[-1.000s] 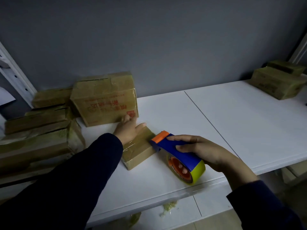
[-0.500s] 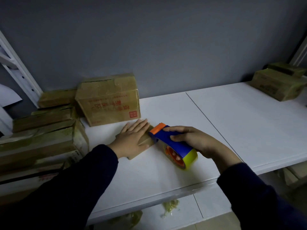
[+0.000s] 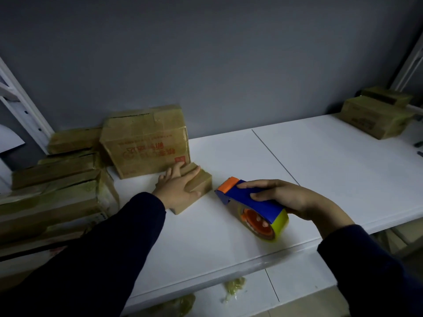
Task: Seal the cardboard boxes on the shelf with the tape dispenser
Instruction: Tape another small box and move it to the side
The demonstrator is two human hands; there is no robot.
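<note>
the left hand point(image 3: 177, 188) lies flat, fingers straight, on the small box point(image 3: 198, 183). the right hand point(image 3: 285, 197) grips the tape dispenser point(image 3: 251, 207), just apart from it. this box looks taped; whether others remain unsealed is unclear.

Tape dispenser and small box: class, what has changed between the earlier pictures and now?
The tape dispenser, gripped by the right hand, has pulled right, off the small box; a gap now separates them. The left hand stays pressed on that box. Stacked boxes unchanged.
</note>
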